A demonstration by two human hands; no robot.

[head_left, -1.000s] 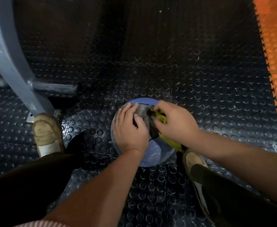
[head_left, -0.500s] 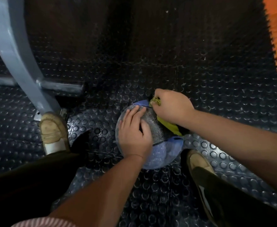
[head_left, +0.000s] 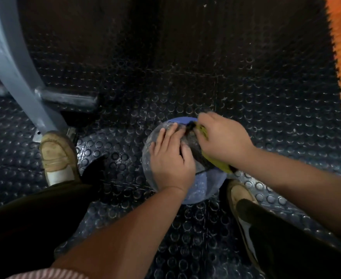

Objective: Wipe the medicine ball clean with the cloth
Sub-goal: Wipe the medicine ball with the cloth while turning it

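Ball (head_left: 204, 187), on floor (head_left: 185, 77): left hand (head_left: 171, 160) flat on top, grip wide; right hand (head_left: 224, 139), grip holding yellow cloth (head_left: 203, 130) against ball.

Left hand (head_left: 170, 158) and right hand (head_left: 224, 139) are bare, forearms too. Pink-and-white striped sleeve (head_left: 44, 274) on the left arm, dark trousers (head_left: 34, 222), scuffed tan shoes (head_left: 57, 156) with white patches.

Blue-and-grey medicine ball (head_left: 203, 187) on the studded floor, yellow-green cloth (head_left: 222, 165) against its upper right
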